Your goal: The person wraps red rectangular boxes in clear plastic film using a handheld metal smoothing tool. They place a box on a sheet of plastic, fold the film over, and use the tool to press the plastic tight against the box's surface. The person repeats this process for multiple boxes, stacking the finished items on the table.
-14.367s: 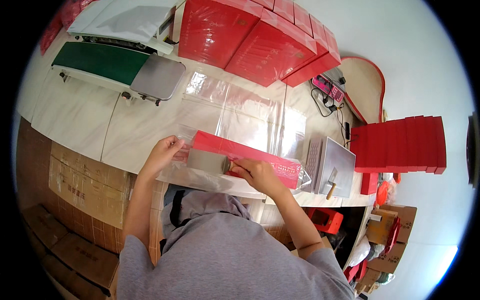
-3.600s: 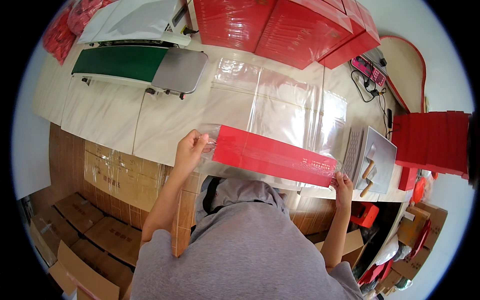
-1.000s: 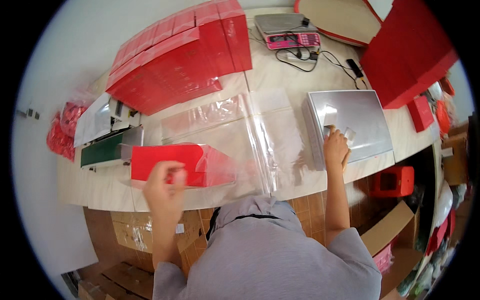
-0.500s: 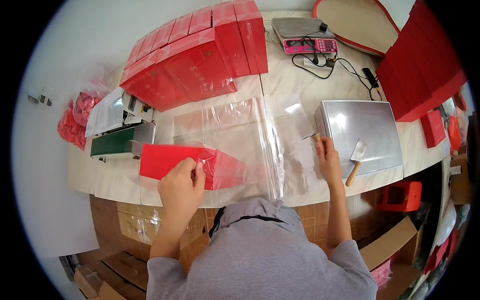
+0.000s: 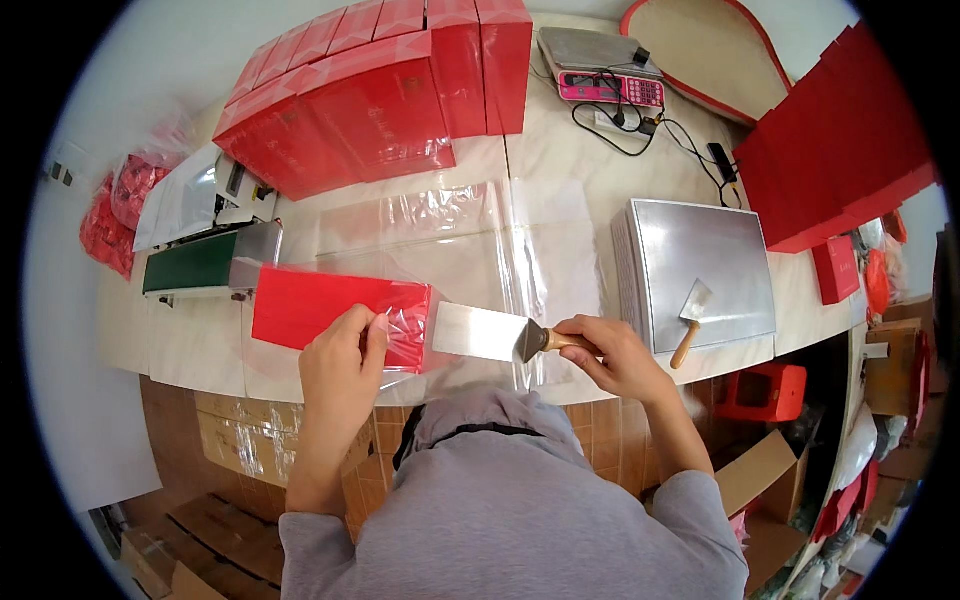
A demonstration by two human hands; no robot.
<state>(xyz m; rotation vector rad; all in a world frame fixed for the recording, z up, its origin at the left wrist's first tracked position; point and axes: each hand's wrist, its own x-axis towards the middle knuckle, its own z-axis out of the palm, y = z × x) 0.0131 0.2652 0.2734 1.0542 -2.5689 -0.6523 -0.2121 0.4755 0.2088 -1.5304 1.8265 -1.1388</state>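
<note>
A red box (image 5: 315,305) lies on the table in front of me, with clear plastic film (image 5: 405,312) folded over its right end. My left hand (image 5: 345,350) is closed at that end, thumb and fingers pinching the film against the box. In my right hand (image 5: 610,355) is the wooden handle of a wide scraper (image 5: 480,332). Its flat metal blade points left, with its tip at the box's right end; whether it touches is hard to tell. A second, smaller scraper (image 5: 692,312) rests on a silver metal plate (image 5: 715,250) to the right.
Clear film sheets (image 5: 415,215) lie behind the box. Stacked red boxes (image 5: 370,110) stand at the back left, more (image 5: 840,140) at the right. A green-belted machine (image 5: 195,262) sits on the left. Cables trail from a pink-and-silver scale (image 5: 610,88).
My right hand has swung the scraper left from beside the metal plate to the box's end. The film that stuck out there is now folded in. My left hand stays at the box.
</note>
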